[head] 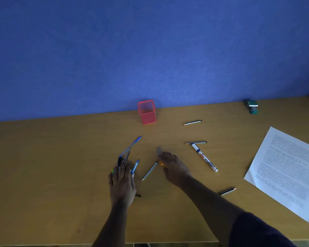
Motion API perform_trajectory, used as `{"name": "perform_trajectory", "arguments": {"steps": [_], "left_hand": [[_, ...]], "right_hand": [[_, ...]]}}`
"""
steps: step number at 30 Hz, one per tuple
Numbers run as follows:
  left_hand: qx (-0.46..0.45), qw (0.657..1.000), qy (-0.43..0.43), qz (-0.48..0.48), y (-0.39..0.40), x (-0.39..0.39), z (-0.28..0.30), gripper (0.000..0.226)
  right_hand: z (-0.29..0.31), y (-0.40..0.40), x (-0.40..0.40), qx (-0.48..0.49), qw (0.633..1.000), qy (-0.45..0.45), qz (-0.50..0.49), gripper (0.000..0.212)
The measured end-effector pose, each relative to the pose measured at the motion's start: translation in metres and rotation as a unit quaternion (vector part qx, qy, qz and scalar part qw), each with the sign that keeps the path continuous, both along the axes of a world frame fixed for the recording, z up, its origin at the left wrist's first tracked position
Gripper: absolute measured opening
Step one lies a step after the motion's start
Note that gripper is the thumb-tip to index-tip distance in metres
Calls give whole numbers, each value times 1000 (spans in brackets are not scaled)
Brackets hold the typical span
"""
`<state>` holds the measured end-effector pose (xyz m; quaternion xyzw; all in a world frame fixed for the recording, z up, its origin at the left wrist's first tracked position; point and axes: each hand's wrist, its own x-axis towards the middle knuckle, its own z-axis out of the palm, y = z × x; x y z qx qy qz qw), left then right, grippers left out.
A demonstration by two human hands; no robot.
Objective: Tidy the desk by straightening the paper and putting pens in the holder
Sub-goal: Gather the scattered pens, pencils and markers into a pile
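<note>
A red mesh pen holder (pixel 147 114) stands empty at the back of the wooden desk (pixel 61 157), against the blue wall. My left hand (pixel 122 184) lies flat with fingers stretched over a bunch of pens: a long blue pen (pixel 132 145), a short blue pen (pixel 135 166) and a dark one. My right hand (pixel 175 169) grips an orange pen (pixel 161 163) whose blurred tip points toward the holder. A grey pencil (pixel 149 171) lies between my hands. A printed paper sheet (pixel 285 172) lies skewed at the right edge.
A whiteboard marker (pixel 204 157) and a pencil (pixel 195 142) lie right of my right hand. Another pencil (pixel 192 122) rests near the holder, and a short one (pixel 227 191) near my right forearm. A green stamp-like object (pixel 251 106) sits at the back right.
</note>
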<state>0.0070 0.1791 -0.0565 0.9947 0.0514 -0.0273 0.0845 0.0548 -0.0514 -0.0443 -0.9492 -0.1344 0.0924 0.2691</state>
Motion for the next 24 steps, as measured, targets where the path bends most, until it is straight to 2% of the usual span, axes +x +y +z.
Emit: {"name": "perform_trajectory", "arguments": {"steps": [3, 5, 8, 10, 13, 15, 18, 20, 22, 24], "left_hand": [[-6, 1000, -13, 0, 0, 6, 4, 52], [-22, 1000, -1, -13, 2, 17, 8, 65], [-20, 998, 39, -44, 9, 36, 9, 77], [-12, 996, 74, -49, 13, 44, 8, 75], [0, 996, 81, -48, 16, 43, 4, 71], [5, 996, 76, -36, 14, 37, 3, 70], [-14, 999, 50, 2, 10, 23, 4, 66], [-19, 999, 20, 16, 5, 12, 5, 73], [-24, 999, -29, 26, -1, 4, 4, 75], [-33, 996, -81, 17, -7, -3, 2, 71]], "right_hand": [[1, 15, 0, -18, 998, 18, 61, 78], [1, 23, -3, -39, 995, 13, 95, 79], [3, 30, -10, -82, 993, -56, 56, 89], [6, 34, -14, -88, 992, -70, 56, 77], [9, 38, -20, -90, 981, -60, 161, 40], [8, 42, -22, -105, 970, -48, 216, 36], [7, 46, -24, -95, 973, -31, 207, 44], [7, 44, -22, -92, 971, -50, 214, 50], [7, 34, -22, -72, 973, -83, 205, 48], [4, 12, -23, -24, 980, -145, 133, 43]]}}
